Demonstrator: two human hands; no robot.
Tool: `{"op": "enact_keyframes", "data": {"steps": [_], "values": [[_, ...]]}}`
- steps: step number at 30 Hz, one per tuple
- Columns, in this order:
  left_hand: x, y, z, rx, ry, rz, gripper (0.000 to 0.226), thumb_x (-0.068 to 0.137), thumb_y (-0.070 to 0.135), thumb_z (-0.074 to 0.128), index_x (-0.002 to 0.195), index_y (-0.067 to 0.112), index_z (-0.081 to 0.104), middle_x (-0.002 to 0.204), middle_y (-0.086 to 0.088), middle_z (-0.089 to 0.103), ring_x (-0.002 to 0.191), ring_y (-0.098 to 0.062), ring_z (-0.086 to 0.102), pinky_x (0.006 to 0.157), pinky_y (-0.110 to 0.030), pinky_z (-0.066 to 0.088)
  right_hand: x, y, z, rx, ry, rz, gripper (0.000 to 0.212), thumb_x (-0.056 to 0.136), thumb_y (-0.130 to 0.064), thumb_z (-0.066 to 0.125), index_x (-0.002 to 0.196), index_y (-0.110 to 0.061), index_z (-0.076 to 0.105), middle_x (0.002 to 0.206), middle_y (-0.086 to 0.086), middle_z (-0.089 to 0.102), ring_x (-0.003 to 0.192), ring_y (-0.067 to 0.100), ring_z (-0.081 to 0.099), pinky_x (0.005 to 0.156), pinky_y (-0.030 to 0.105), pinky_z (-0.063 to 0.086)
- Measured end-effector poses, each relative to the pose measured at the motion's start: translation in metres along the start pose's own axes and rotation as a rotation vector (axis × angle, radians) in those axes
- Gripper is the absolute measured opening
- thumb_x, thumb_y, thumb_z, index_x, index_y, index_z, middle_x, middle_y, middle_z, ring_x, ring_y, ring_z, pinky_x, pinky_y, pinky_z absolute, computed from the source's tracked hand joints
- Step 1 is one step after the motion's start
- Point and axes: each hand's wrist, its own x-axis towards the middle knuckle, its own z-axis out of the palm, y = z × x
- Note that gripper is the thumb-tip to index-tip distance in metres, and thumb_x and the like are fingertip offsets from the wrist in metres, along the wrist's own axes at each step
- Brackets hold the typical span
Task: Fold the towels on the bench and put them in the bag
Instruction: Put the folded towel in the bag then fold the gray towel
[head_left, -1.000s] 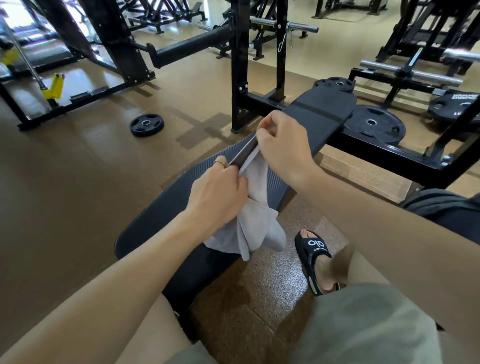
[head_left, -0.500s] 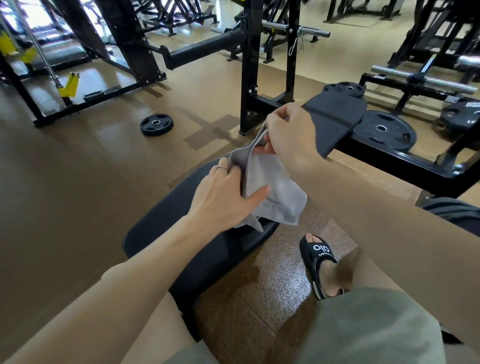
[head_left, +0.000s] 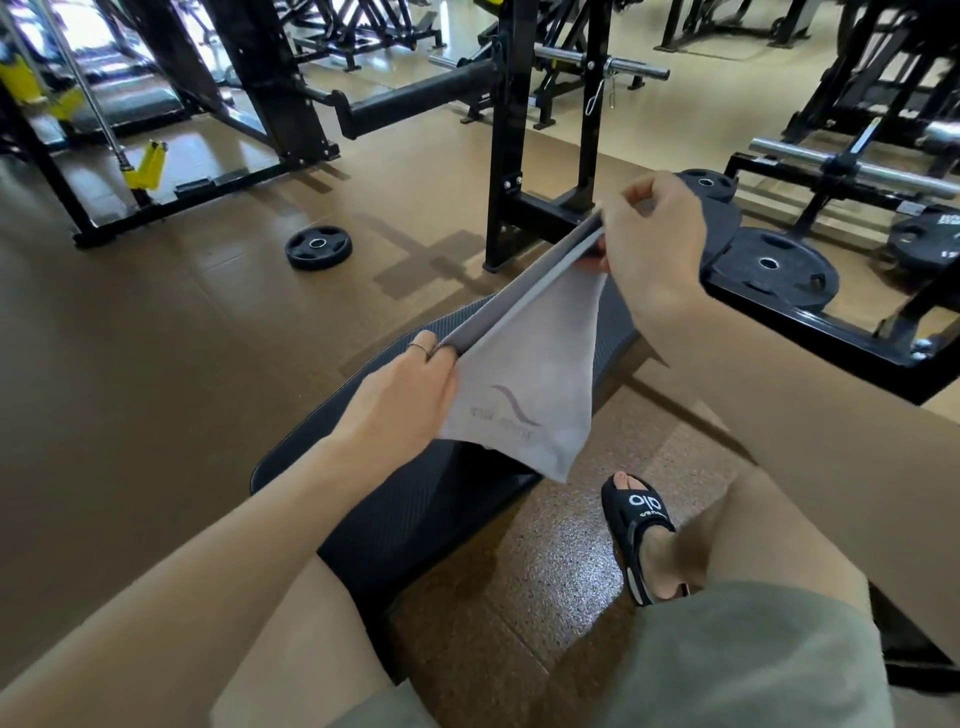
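A single grey towel (head_left: 524, 384) is held stretched in the air above the black padded bench (head_left: 415, 499), and no other towel is seen. Its near top corner is pinched by the left hand (head_left: 400, 400), fingers curled round the edge; a ring is worn on one finger. From that pinch the top edge, which appears already doubled, runs taut up and away to the right hand (head_left: 652, 244), where the far corner is gripped between thumb and fingers. Below the line between the two grips the cloth hangs as a loose panel, a faint printed logo facing the camera, its lowest corner dangling beyond the bench's right edge, towards a black sandal (head_left: 641, 530).

By judgement, folding is at an early to middle stage: one fold seems made, further folds remain, and bagging has not begun. No bag can be identified in view.

Counted: one towel, one bench, two hands, one sandal. One loose weight plate (head_left: 319, 249) lies on the floor well left of the grips; at least two plates (head_left: 774, 270) lie to the right beyond the right hand.
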Motion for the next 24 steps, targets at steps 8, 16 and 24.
{"op": "enact_keyframes", "data": {"steps": [8,16,24], "values": [[0.011,-0.03,-0.069,-0.103,0.208,0.174,0.018,0.105,0.026,0.051,0.097,0.011,0.058,0.097,-0.002,0.05,0.077,-0.022,0.053,0.069,-0.038,0.049,0.027,0.034,-0.016,-0.338,-0.168,0.121,0.009,0.097,-0.015,0.054,0.103,-0.008,0.057,0.101,0.008,0.063,0.081,0.03,0.07,0.066,0.041,0.063],[0.043,-0.01,-0.112,-0.213,0.007,0.377,0.009,0.095,0.025,0.07,0.094,0.016,0.071,0.088,0.009,0.067,0.08,-0.009,0.06,0.077,-0.027,0.047,-0.054,-0.011,0.015,-0.198,-1.053,-0.248,0.06,0.079,-0.004,0.066,0.134,-0.024,0.051,0.131,-0.005,0.057,0.125,0.007,0.053,0.101,0.026,0.048],[0.028,-0.016,-0.114,-0.474,-0.075,0.139,0.019,0.09,0.023,0.074,0.099,0.027,0.058,0.092,0.01,0.068,0.086,-0.013,0.067,0.075,-0.034,0.056,-0.065,0.004,0.018,-0.058,-0.871,-0.228,0.019,0.088,-0.004,0.065,0.106,-0.007,0.068,0.098,0.015,0.073,0.098,0.034,0.069,0.09,0.057,0.053]]}}
